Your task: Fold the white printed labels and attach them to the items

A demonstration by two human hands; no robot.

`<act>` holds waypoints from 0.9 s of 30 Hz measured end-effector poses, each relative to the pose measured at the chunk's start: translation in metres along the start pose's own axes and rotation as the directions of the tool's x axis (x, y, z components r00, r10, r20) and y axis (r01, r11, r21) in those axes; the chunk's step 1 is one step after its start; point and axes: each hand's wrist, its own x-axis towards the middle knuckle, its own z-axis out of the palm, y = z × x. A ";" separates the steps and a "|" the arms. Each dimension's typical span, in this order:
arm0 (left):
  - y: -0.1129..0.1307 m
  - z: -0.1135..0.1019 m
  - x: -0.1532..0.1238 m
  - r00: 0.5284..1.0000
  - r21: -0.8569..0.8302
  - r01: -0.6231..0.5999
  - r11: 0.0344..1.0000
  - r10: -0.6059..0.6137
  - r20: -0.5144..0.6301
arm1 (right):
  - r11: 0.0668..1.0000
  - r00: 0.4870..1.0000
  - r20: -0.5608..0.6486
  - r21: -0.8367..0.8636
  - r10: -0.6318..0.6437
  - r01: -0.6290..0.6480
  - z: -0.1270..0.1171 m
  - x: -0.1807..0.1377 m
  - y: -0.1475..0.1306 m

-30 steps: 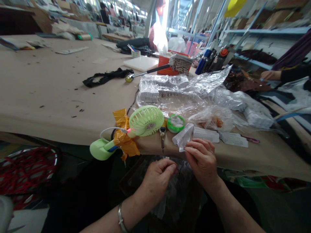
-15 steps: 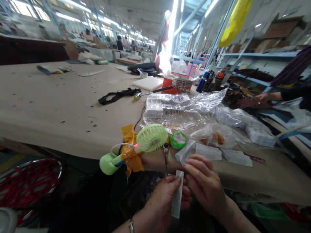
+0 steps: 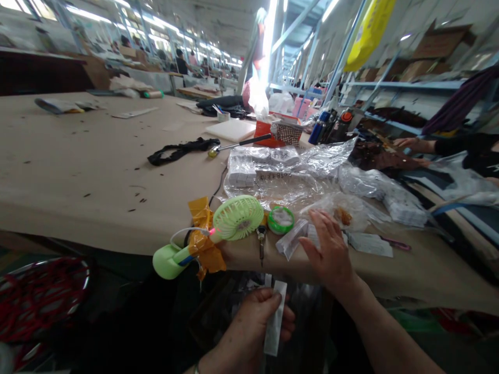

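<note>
My left hand [image 3: 259,314] pinches a narrow white strip [image 3: 276,322], low in front of the table edge. A second pale piece shows behind its upper end; I cannot tell whether it is a separate strip. My right hand [image 3: 329,249] is apart from it, with fingers spread, over stacks of white printed slips. One folded stack of slips [image 3: 290,240] lies just left of the fingers, and another stack [image 3: 370,244] to the right. My right hand partly covers a stack between them. Whether the fingertips touch anything is unclear.
A green fan [image 3: 238,218] is taped to the table edge, beside a soldering-iron-like tool [image 3: 261,244] and a green round tin [image 3: 280,220]. Behind lie clear plastic bags [image 3: 288,182] of white bundles, a black strap [image 3: 183,150] and a hammer-like tool [image 3: 237,146]. A co-worker's hand [image 3: 409,143] is at right.
My right hand has moved from beside the left hand up and over the slips, its fingers spreading. My left hand keeps the white strip. The view has shifted slightly.
</note>
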 end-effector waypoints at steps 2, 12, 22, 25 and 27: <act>0.000 0.001 -0.003 1.000 0.023 -0.018 1.000 0.018 0.002 | 0.995 0.996 -0.052 0.076 0.068 -0.064 -0.016 -0.014 0.010; 0.002 0.021 0.003 0.999 0.044 0.048 0.998 -0.049 0.012 | 0.979 0.980 0.169 -0.191 0.108 -0.075 -0.029 -0.051 0.010; 0.013 0.037 0.001 0.995 0.039 0.096 0.995 -0.096 -0.008 | 0.993 0.992 0.071 -0.068 0.105 -0.100 -0.022 -0.068 0.015; 0.018 0.041 0.002 0.991 0.026 0.135 0.991 -0.135 0.011 | 0.986 0.991 0.007 0.100 0.135 -0.135 -0.023 -0.068 0.018; 0.021 0.044 0.002 0.987 0.008 0.156 0.988 -0.156 0.027 | 0.962 0.986 -0.006 0.222 0.167 -0.161 -0.027 -0.069 0.011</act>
